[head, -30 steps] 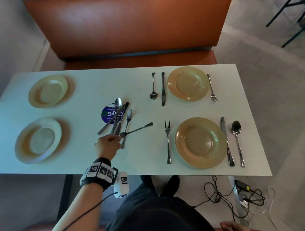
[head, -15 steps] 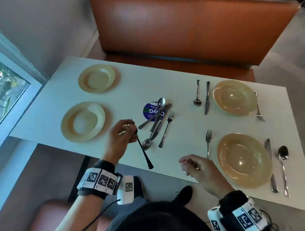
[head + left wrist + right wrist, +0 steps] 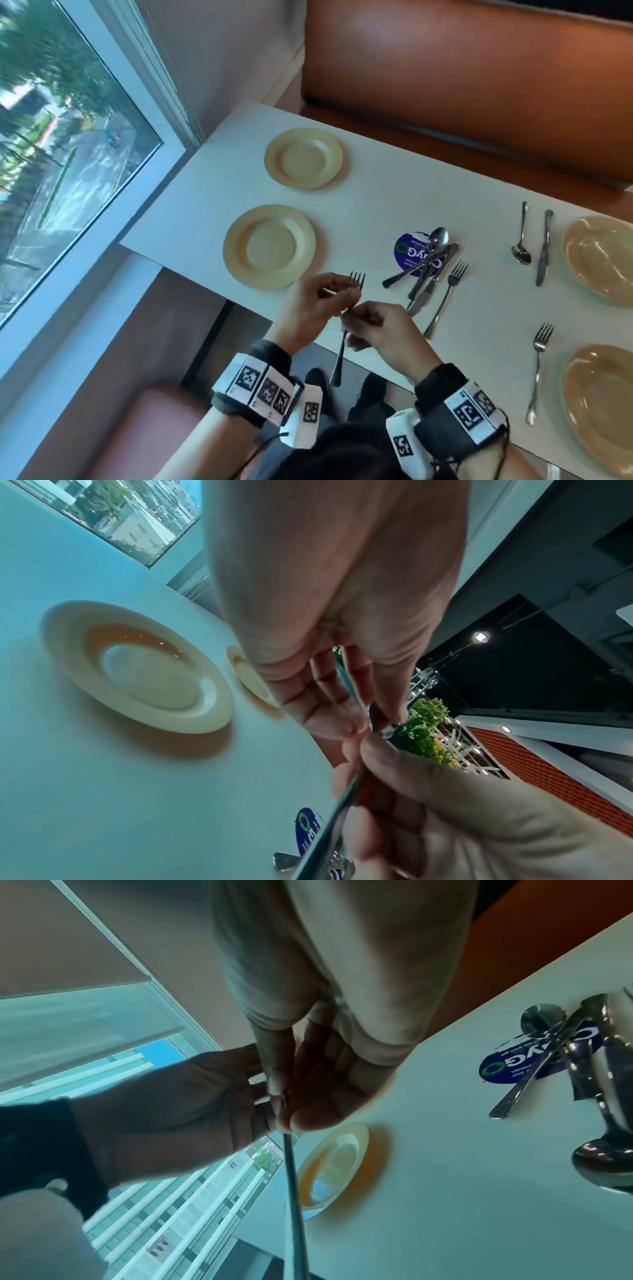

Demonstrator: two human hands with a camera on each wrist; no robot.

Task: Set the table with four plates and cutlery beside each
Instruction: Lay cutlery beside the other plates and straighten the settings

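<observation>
A steel fork [image 3: 342,339] hangs over the table's near edge, tines away from me and handle toward my body. My left hand [image 3: 337,294] pinches it just below the tines. My right hand [image 3: 356,318] pinches the shaft a little lower. The left wrist view shows the fork [image 3: 346,794] running between both hands, and the right wrist view shows its handle [image 3: 294,1191] hanging down. Two bare cream plates, one near [image 3: 269,246] and one far [image 3: 303,158], sit just left of my hands. More cutlery [image 3: 428,270] lies piled on a blue sticker [image 3: 407,253], with a loose fork [image 3: 445,298] beside it.
On the right, two tan plates [image 3: 603,258] [image 3: 599,404] have cutlery beside them: a spoon [image 3: 521,236], a knife [image 3: 544,246] and a fork [image 3: 539,370]. An orange bench [image 3: 462,68] runs behind the white table [image 3: 205,205]. A window is on the left.
My left hand has swung the fork round from handle pointing right to handle pointing at me. My right hand has come up and taken hold of its shaft. My head has turned left.
</observation>
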